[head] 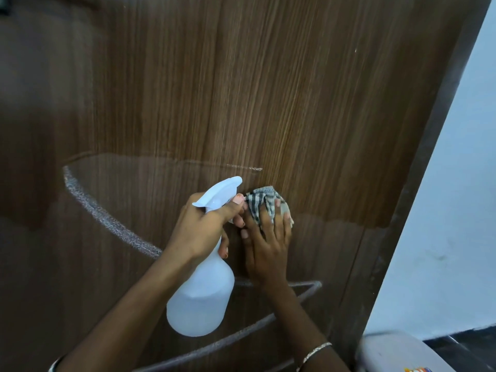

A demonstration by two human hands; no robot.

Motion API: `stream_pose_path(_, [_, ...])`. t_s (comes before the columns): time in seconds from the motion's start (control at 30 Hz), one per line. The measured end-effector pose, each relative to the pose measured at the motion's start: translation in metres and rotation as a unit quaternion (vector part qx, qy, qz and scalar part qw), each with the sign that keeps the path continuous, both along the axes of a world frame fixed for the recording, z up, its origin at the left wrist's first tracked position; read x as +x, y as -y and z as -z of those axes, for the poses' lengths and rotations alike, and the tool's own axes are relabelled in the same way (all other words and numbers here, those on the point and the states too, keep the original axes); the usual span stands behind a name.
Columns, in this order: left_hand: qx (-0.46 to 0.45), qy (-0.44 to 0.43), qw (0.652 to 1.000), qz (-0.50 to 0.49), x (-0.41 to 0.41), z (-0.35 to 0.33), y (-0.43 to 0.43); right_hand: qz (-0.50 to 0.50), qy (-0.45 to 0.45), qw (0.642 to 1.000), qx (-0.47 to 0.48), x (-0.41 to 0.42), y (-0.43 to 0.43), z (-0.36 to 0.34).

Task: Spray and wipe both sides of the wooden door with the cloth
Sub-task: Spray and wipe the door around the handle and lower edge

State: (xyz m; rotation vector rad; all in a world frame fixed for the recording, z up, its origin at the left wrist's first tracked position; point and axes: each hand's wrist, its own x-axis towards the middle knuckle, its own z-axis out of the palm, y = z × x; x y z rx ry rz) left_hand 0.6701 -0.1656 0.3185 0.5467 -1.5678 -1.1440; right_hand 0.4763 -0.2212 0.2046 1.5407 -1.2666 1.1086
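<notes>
Left grip (198, 229) clamped on white spray bottle (201, 296); right grip (268, 251) flat, pressing checked cloth (259, 201) on brown wooden door (295, 103), bottle's 1 o'clock.

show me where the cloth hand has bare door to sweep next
Bare door above the cloth, and rightward to the door's edge by the white wall. Crowded leftward: the left hand holding the spray bottle sits beside the right hand.

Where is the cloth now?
Centre of the head view: the checked cloth is pressed to the wooden door under the right hand, just right of the spray bottle in the left hand.
</notes>
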Motion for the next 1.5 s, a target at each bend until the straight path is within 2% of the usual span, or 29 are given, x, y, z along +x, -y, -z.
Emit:
stream_pose_path(0.13, [0.0,0.013,1.0,-0.01,0.005,0.0,0.002,-0.005,0.001,1.0,-0.004,-0.012,-0.006,-0.058])
stream_pose_path(0.23, [0.009,0.024,0.999,-0.023,0.007,0.002,0.004,-0.001,0.078,0.996,-0.044,-0.015,0.0,-0.125])
stream_pose_path(0.33, [0.017,0.02,0.999,-0.026,0.009,0.006,0.004,0.008,0.132,0.988,-0.081,-0.007,0.008,-0.156])
stream_pose_path(0.4, [0.016,0.017,0.999,-0.028,0.011,0.009,0.005,0.017,0.128,0.988,-0.087,0.004,0.01,-0.138])
stream_pose_path(0.57, [0.019,0.0,1.0,-0.024,0.019,0.014,0.005,-0.007,0.016,1.0,0.001,0.026,0.002,0.003])
stream_pose_path(0.63, [0.02,0.007,0.999,-0.03,0.022,0.018,0.006,-0.01,0.019,1.0,0.019,0.029,-0.002,0.025])
stream_pose_path(0.73, [0.024,0.005,0.999,-0.044,0.029,0.023,0.006,-0.022,0.047,0.999,0.012,0.032,-0.003,-0.002])
stream_pose_path(0.9, [0.02,0.012,0.997,-0.068,0.04,0.027,0.007,-0.05,0.149,0.986,-0.051,0.027,0.01,-0.112])
stream_pose_path(0.97, [0.018,0.01,0.997,-0.075,0.043,0.027,0.009,-0.042,0.156,0.984,-0.074,0.031,0.014,-0.14])
stream_pose_path(1.07, [0.024,-0.003,0.996,-0.085,0.046,0.027,0.009,-0.018,0.109,0.992,-0.067,0.041,0.016,-0.122])
stream_pose_path(1.17, [0.031,-0.012,0.995,-0.099,0.049,0.028,0.007,-0.029,0.044,0.998,-0.025,0.048,0.009,-0.048])
stream_pose_path(1.3, [0.034,-0.007,0.99,-0.134,0.056,0.033,0.002,-0.014,0.056,0.998,0.009,0.065,0.005,0.022])
stream_pose_path(1.4, [0.032,0.007,0.987,-0.155,0.06,0.036,0.001,-0.018,0.081,0.996,-0.012,0.078,0.01,0.002])
stream_pose_path(1.5, [0.026,0.006,0.987,-0.159,0.065,0.034,0.003,-0.031,0.04,0.998,-0.026,0.083,0.014,-0.051])
